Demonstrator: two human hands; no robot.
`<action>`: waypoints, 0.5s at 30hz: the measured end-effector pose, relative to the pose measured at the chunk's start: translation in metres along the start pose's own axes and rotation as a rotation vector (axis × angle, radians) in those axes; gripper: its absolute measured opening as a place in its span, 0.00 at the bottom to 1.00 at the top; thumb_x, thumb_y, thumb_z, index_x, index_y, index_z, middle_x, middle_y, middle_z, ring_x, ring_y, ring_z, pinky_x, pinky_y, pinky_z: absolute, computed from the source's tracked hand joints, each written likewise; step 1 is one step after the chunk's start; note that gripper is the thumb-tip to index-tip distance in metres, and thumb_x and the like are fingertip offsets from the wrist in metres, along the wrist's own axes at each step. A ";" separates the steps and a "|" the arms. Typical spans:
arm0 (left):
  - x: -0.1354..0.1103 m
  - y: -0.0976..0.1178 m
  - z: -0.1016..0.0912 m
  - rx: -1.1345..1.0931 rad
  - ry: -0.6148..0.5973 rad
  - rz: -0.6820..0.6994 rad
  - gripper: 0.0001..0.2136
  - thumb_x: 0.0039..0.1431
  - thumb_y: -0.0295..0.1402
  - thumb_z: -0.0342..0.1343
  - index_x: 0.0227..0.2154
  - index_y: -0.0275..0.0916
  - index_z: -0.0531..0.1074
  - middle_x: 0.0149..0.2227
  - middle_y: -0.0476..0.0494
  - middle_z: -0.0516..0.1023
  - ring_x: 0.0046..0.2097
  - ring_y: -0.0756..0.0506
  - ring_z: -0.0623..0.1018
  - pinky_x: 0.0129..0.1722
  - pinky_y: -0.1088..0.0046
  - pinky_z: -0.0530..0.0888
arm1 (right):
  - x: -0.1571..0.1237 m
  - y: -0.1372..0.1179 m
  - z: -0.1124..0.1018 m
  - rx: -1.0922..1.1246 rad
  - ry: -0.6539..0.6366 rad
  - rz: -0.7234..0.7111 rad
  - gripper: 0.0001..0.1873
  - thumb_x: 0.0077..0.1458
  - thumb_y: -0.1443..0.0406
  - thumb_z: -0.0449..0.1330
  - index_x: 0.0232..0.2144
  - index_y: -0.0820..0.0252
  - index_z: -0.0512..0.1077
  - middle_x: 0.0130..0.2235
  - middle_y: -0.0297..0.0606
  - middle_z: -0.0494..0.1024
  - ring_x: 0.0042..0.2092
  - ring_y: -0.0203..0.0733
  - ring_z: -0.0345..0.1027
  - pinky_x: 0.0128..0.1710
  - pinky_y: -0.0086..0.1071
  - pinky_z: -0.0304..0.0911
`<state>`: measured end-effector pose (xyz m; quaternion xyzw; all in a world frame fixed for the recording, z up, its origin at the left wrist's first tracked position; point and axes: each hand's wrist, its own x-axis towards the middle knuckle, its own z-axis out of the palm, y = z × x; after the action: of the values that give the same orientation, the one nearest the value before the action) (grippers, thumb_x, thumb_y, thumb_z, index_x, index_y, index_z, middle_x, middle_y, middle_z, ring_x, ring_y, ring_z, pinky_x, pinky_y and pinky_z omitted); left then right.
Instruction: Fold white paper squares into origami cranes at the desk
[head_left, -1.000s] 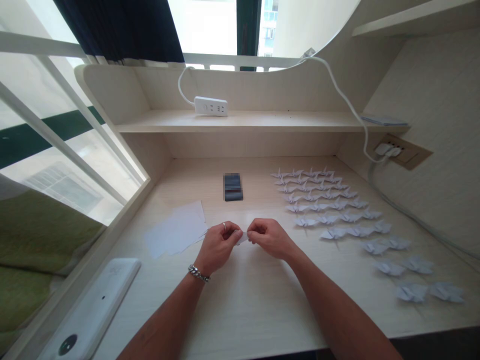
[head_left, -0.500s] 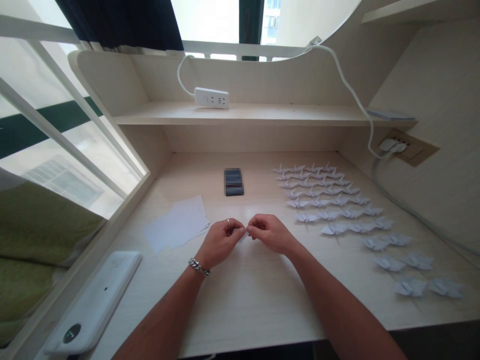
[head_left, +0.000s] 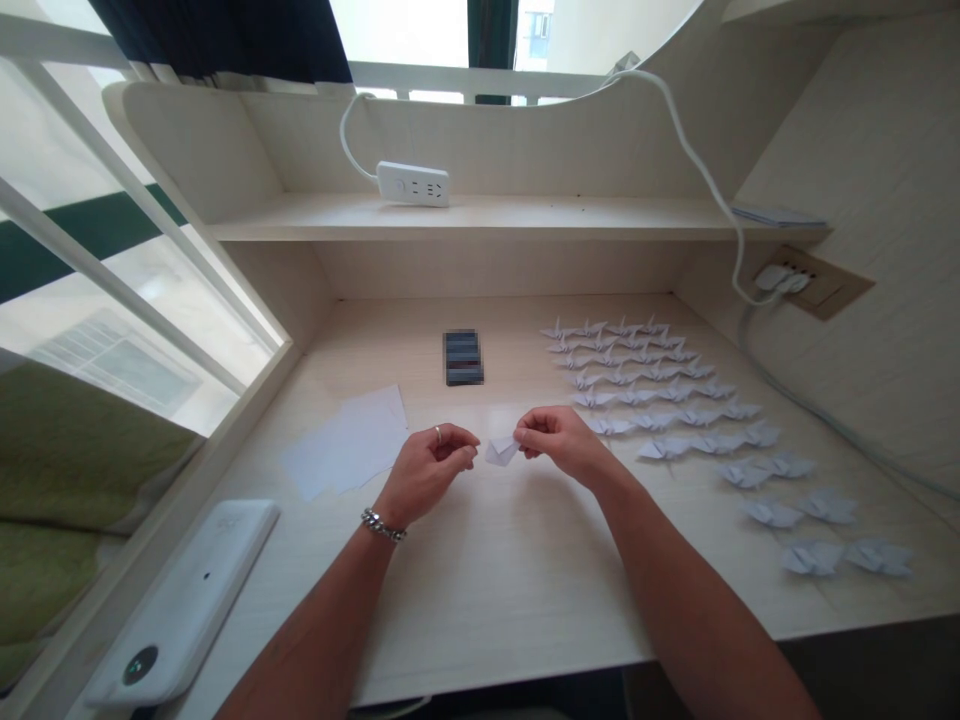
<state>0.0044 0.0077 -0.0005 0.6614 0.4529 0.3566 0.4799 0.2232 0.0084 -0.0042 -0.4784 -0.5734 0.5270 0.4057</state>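
Note:
My right hand (head_left: 559,440) pinches a small folded piece of white paper (head_left: 501,452) by its right corner, between thumb and forefinger. The paper shows creased, angular flaps and is held just above the desk. To its left, my left hand (head_left: 431,468) is empty, its curled fingers and thumb slightly apart and clear of the paper. A ring and a chain bracelet are on that hand and wrist. Beyond the left hand lie loose white paper sheets (head_left: 349,440). Rows of folded paper cranes (head_left: 652,393) stand to the right.
A dark, blurred-out rectangular object (head_left: 463,357) lies at the desk's middle back. The long white device (head_left: 187,600) rests at the left edge. On the shelf (head_left: 517,215) sits a power strip (head_left: 412,184). A white cable (head_left: 697,150) runs to the wall socket (head_left: 817,283).
My hands have drawn apart. The left has let go of the folded paper and shifted left, while the right has moved slightly right with it. The whole view has shifted a little.

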 end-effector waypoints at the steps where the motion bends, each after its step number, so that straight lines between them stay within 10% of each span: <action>1: 0.000 0.000 0.002 -0.050 -0.009 0.010 0.08 0.52 0.32 0.58 0.35 0.36 0.75 0.32 0.43 0.81 0.34 0.46 0.79 0.36 0.71 0.75 | 0.000 0.001 0.001 -0.006 -0.009 -0.001 0.11 0.48 0.60 0.62 0.25 0.65 0.73 0.22 0.34 0.73 0.25 0.34 0.66 0.26 0.28 0.61; 15: -0.003 0.007 0.018 0.073 0.020 0.047 0.11 0.56 0.32 0.57 0.41 0.39 0.78 0.32 0.46 0.82 0.32 0.47 0.80 0.35 0.72 0.77 | 0.008 0.015 0.036 0.161 0.246 -0.095 0.18 0.48 0.56 0.64 0.37 0.63 0.72 0.25 0.34 0.75 0.27 0.36 0.69 0.26 0.29 0.66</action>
<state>0.0212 -0.0018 0.0013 0.6852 0.4547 0.3578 0.4425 0.1883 0.0087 -0.0231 -0.4777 -0.4973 0.4887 0.5345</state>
